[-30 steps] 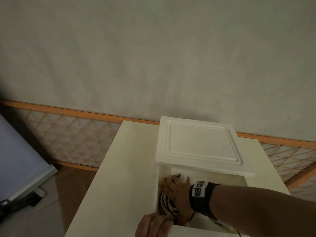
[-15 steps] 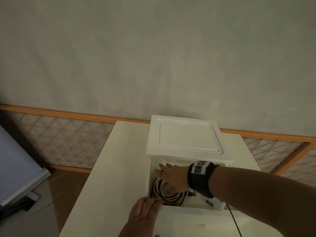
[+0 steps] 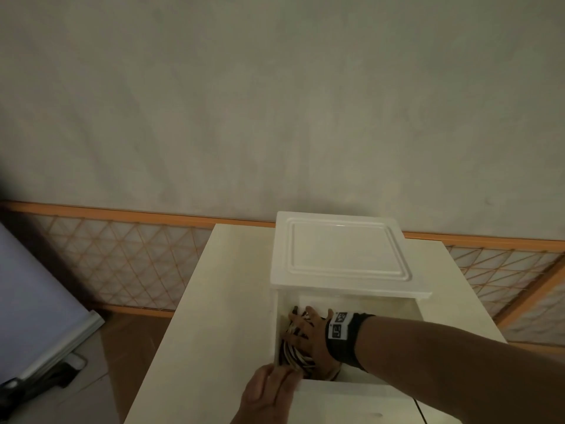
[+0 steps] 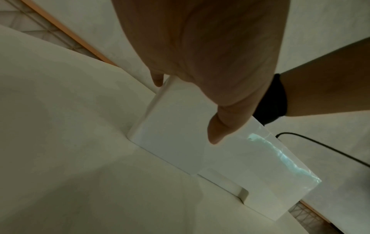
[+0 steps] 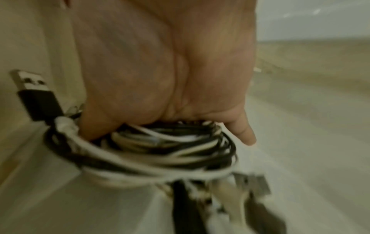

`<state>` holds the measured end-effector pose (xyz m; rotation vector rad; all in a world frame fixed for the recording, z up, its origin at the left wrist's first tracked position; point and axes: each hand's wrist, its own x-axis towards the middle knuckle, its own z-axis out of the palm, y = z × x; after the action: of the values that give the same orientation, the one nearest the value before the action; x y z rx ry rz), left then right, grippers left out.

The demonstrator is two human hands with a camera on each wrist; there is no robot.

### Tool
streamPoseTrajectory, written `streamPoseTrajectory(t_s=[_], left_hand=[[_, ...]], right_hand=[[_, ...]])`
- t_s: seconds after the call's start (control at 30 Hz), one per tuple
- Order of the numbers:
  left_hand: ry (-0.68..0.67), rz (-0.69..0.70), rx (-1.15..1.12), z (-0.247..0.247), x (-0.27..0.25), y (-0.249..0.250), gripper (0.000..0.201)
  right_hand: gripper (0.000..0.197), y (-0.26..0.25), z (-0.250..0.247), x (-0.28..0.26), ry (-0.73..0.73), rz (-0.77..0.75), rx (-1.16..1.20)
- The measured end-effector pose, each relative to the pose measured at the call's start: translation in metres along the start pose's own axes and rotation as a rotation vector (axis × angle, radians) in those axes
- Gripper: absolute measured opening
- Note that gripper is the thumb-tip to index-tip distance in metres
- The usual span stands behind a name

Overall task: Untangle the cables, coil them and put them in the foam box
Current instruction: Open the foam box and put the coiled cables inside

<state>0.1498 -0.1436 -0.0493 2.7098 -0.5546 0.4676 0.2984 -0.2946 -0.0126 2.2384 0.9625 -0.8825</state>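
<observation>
A white foam box [image 3: 351, 390] stands on the table, with its lid [image 3: 342, 252] slid back over the far half. Inside, against the left wall, lies a coil of black and white cables [image 3: 293, 353]. My right hand [image 3: 308, 328] reaches in and presses on the coil with spread fingers. In the right wrist view the palm [image 5: 170, 71] covers the cable coil [image 5: 160, 150], and a black USB plug [image 5: 34, 95] sticks up beside the wall. My left hand [image 3: 272, 387] holds the box's near left corner, thumb [image 4: 218, 129] on the front wall [image 4: 180, 150].
The white table [image 3: 220, 301] is narrow, with an orange lattice fence [image 3: 122, 264] and a grey wall behind it. A pale panel [image 3: 36, 301] leans on the floor at the left. A thin black cord [image 4: 320, 150] runs over the table right of the box.
My right hand has sunk deeper onto the coil with its fingers spread wider. My left hand has moved up from the table to the box's near left corner.
</observation>
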Motion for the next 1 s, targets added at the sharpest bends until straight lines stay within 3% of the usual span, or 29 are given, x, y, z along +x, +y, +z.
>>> streamPoseTrajectory(t_s=[0.1, 0.17, 0.27, 0.33, 0.43, 0.5, 0.53, 0.6, 0.63, 0.73, 0.8, 0.87, 0.93, 1.0], left_hand=[[-0.045, -0.001, -0.019, -0.004, -0.001, -0.001, 0.042], [-0.126, -0.004, -0.045, -0.015, -0.002, -0.001, 0.052], [-0.342, -0.009, -0.028, -0.027, 0.0, -0.005, 0.09], [-0.4, -0.008, -0.04, -0.034, -0.003, -0.007, 0.099], [-0.381, -0.016, -0.12, -0.042, -0.008, -0.009, 0.098], [-0.38, -0.22, -0.294, -0.046, -0.016, -0.007, 0.097], [-0.305, -0.344, -0.36, -0.044, -0.019, -0.007, 0.093], [-0.244, -0.637, -0.437, -0.041, -0.024, -0.009, 0.057], [-0.336, -0.769, -0.476, -0.047, -0.023, -0.004, 0.036], [-0.637, -0.97, -0.895, -0.041, -0.022, 0.008, 0.008], [-0.591, -1.001, -1.22, -0.041, -0.019, 0.014, 0.015], [-0.521, -0.987, -1.357, -0.04, -0.01, 0.018, 0.019], [-0.467, -0.965, -1.391, -0.038, 0.001, 0.019, 0.019], [-0.4, -0.97, -1.376, -0.035, 0.012, 0.019, 0.035]], right_hand=[[0.074, 0.002, -0.033, -0.02, 0.002, -0.061, -0.041], [0.062, 0.006, -0.061, -0.045, 0.021, -0.074, 0.164], [0.046, 0.016, -0.089, -0.101, 0.307, 0.054, 0.523], [0.038, 0.018, -0.081, -0.133, 0.5, 0.205, 0.605], [0.035, 0.013, -0.029, -0.162, 0.503, 0.441, 0.784], [0.036, 0.0, 0.01, -0.179, 0.359, 0.532, 0.963], [0.04, -0.01, 0.027, -0.188, 0.27, 0.55, 1.011], [0.057, -0.03, 0.051, -0.2, 0.119, 0.578, 1.067], [0.063, -0.038, 0.06, -0.202, 0.088, 0.594, 1.15], [0.078, -0.052, 0.08, -0.194, 0.188, 0.692, 1.619], [0.085, -0.056, 0.085, -0.185, 0.294, 0.599, 2.134], [0.095, -0.057, 0.088, -0.176, 0.403, 0.391, 2.618], [0.102, -0.054, 0.091, -0.168, 0.542, 0.27, 2.892], [0.103, -0.053, 0.092, -0.16, 0.721, 0.275, 3.021]])
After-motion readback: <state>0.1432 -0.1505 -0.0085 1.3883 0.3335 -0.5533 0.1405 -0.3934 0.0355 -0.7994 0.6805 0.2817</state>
